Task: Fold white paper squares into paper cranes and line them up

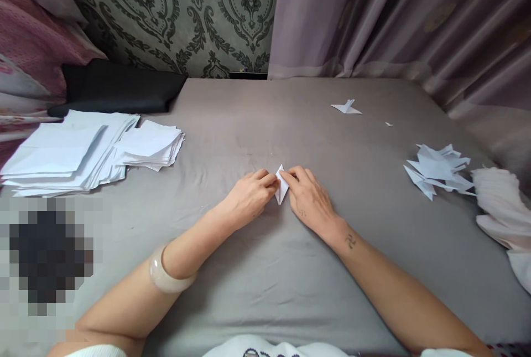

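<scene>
Between my hands, on the grey sheet [265, 268], lies a small piece of folded white paper [281, 193] in a narrow diamond shape, with a crease running down its lower half. My left hand [253, 196] pinches its left edge, fingers curled together. From the other side my right hand [309, 199] presses the paper with thumb and fingertips closed on its right edge. Fingers cover parts of both side edges, while the top and bottom points show.
Stacks of white paper, large sheets [53, 152] and smaller squares [151, 144], lie at left by a black folded item [124, 88]. At right sits a pile of folded paper pieces [442, 166] beside pale cloth [500, 196]. One folded paper bird [347, 107] lies farther back.
</scene>
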Tool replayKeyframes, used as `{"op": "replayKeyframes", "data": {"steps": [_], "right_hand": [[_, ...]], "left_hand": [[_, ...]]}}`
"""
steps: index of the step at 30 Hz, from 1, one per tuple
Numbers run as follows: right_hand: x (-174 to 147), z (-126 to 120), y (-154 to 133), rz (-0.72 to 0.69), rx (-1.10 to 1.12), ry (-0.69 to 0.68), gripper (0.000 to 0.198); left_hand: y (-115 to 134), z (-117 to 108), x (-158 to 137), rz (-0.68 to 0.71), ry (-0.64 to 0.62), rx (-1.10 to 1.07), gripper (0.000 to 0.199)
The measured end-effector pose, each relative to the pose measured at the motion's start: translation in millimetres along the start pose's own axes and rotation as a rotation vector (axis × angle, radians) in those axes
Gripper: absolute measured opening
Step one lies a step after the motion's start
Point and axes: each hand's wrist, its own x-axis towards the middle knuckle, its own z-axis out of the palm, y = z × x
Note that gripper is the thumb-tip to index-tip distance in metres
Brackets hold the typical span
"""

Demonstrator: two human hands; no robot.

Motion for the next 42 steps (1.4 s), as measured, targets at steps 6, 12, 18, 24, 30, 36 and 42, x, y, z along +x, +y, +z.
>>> {"op": "replayKeyframes", "data": {"steps": [6, 12, 18, 24, 30, 36, 42], "right_hand": [[6, 3, 6, 0.068, 0.167, 0.02, 0.037], [10, 11, 14, 0.168, 0.391, 0.061, 0.029], [11, 13, 14, 0.218, 0.432, 0.062, 0.026], [13, 14, 12, 0.264, 0.484, 0.057, 0.024], [13, 13, 16, 0.259, 0.525, 0.054, 0.025], [10, 9, 23, 0.24, 0.671, 0.133, 0.029], [10, 14, 24, 0.273, 0.683, 0.205, 0.023]], "left_hand": [[-16, 1, -2, -0.03, 0.085, -0.263, 0.04], [-21, -3, -5, 0.032, 0.048, -0.245, 0.042], [-3, -9, -5, 0.016, -0.072, -0.011, 0.034], [-2, -14, -8, 0.028, -0.087, -0.073, 0.036], [-8, -8, -8, -0.044, 0.022, -0.232, 0.04], [-7, 5, 2, -0.396, 0.298, -0.589, 0.025], [-6, 8, 5, -0.49, 0.322, -0.677, 0.017]]}}
